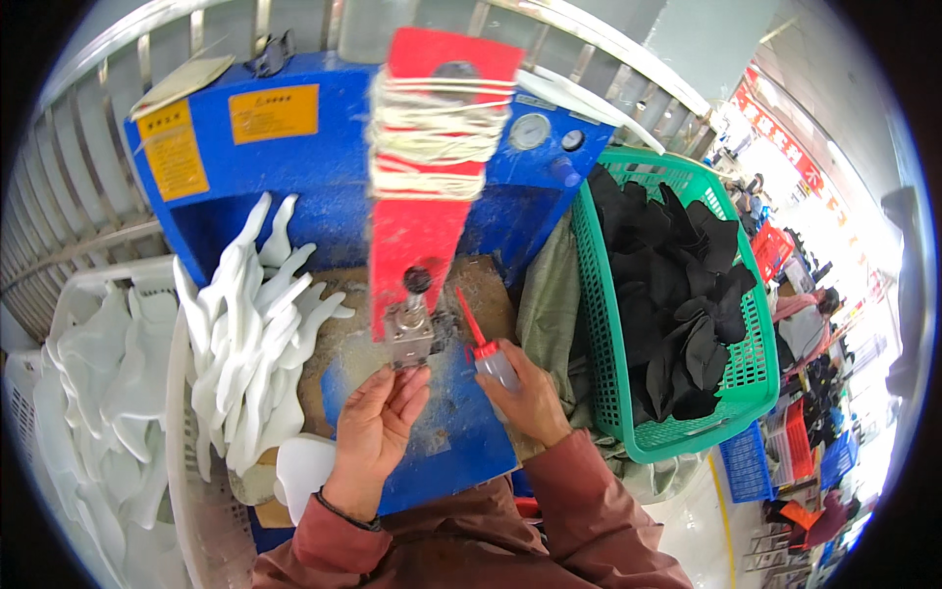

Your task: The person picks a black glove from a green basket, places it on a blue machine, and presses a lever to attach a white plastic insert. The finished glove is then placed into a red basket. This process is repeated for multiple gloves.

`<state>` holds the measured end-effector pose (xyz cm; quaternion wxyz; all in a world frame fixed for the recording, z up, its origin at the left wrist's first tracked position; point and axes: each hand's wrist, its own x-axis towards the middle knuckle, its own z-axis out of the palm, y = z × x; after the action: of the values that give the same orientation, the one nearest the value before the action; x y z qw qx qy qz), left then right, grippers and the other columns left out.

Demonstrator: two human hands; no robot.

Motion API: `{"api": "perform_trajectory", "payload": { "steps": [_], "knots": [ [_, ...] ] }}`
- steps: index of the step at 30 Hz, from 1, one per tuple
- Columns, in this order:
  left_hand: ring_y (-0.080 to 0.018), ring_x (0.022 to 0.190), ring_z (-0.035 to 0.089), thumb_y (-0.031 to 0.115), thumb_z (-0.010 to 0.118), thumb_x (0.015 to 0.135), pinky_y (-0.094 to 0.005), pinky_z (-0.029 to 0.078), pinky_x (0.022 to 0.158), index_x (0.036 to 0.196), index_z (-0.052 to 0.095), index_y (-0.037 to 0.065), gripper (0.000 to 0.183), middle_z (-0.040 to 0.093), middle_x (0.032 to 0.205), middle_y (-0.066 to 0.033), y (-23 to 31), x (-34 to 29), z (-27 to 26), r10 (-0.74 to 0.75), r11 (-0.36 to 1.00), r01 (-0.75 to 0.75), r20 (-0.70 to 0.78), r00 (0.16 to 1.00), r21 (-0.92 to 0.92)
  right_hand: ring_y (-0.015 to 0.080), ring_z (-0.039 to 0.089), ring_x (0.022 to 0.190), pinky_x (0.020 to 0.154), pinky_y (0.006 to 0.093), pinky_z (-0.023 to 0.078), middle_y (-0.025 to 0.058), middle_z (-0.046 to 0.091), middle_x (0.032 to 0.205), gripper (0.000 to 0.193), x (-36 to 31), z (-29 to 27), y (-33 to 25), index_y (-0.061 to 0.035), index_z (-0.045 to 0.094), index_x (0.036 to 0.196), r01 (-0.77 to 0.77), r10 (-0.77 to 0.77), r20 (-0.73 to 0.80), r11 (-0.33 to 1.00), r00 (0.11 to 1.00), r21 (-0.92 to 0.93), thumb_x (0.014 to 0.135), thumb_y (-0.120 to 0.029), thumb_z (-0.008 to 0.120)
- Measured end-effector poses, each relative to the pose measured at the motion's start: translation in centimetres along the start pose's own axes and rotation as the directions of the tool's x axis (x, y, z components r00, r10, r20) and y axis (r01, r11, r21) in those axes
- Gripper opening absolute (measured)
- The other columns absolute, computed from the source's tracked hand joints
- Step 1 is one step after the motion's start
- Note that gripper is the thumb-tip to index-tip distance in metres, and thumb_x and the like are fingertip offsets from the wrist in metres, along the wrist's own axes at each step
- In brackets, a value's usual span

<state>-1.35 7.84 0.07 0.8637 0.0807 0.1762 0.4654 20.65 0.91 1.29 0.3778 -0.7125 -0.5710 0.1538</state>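
My right hand (533,401) grips a small clear squeeze bottle (498,367) with a long red nozzle, tilted up to the left. The nozzle tip is beside the metal fitting (409,329) at the lower end of a red arm (420,231) wrapped with pale cord. My left hand (378,422) is raised just below that fitting, its thumb and fingertips pinched together; what is between them, if anything, is too small to tell. Underneath lies a blue board (442,466), dusty and worn. A white, smooth curved piece (304,473) sits beside my left wrist.
Long white curved pieces (250,344) are heaped at the left, near a white basket (182,393) and more white pieces (108,373). A green basket (643,447) of black flat pieces (677,304) stands at the right. Behind is a blue machine housing (343,113) with a gauge (530,132).
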Motion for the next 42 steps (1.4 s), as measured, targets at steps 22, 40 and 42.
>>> {"api": "perform_trajectory", "payload": {
  "steps": [22, 40, 42],
  "knots": [
    [-0.0359, 0.103, 0.067, 0.007, 0.051, 0.097, -0.0449, 0.060, 0.081, 0.124, 0.054, -0.002, 0.029, 0.063, 0.117, -0.0268, 2.5, 0.3, -0.6, -0.139, 0.978, 0.153, -0.101, 0.985, 0.143, 0.0180, 0.054, 0.107, 0.096, 0.0322, 0.043, 0.0071, 0.056, 0.116, 0.053, 25.6, 11.0, 20.5, -0.0061, 0.046, 0.131, 0.305, -0.017, -0.515, 0.822, 0.857, 0.480, 0.083, 0.007, 0.065],
    [-0.0372, 0.104, 0.065, 0.015, 0.061, 0.092, -0.0447, 0.057, 0.081, 0.124, 0.059, 0.005, 0.033, 0.068, 0.113, -0.0170, 3.0, 0.9, -0.1, -0.049, 0.956, 0.081, -0.118, 0.992, 0.283, 0.0401, 0.045, 0.129, 0.110, 0.0421, 0.032, 0.0293, 0.045, 0.137, 0.063, 26.8, 12.9, 22.0, 0.0091, 0.029, 0.142, -0.125, 0.162, -0.628, 0.987, 0.761, 0.103, 0.091, -0.012, 0.058],
    [-0.0340, 0.102, 0.067, 0.017, 0.060, 0.093, -0.0428, 0.057, 0.079, 0.121, 0.061, 0.005, 0.030, 0.068, 0.111, -0.0166, 2.7, 1.2, -0.8, -0.085, 0.952, 0.118, -0.124, 0.989, 0.283, 0.0428, 0.045, 0.128, 0.110, 0.0429, 0.032, 0.0312, 0.045, 0.136, 0.064, 25.6, 13.1, 21.5, 0.0096, 0.030, 0.141, -0.144, 0.193, -0.606, 0.981, 0.772, 0.129, 0.090, -0.015, 0.059]
  ]
}}
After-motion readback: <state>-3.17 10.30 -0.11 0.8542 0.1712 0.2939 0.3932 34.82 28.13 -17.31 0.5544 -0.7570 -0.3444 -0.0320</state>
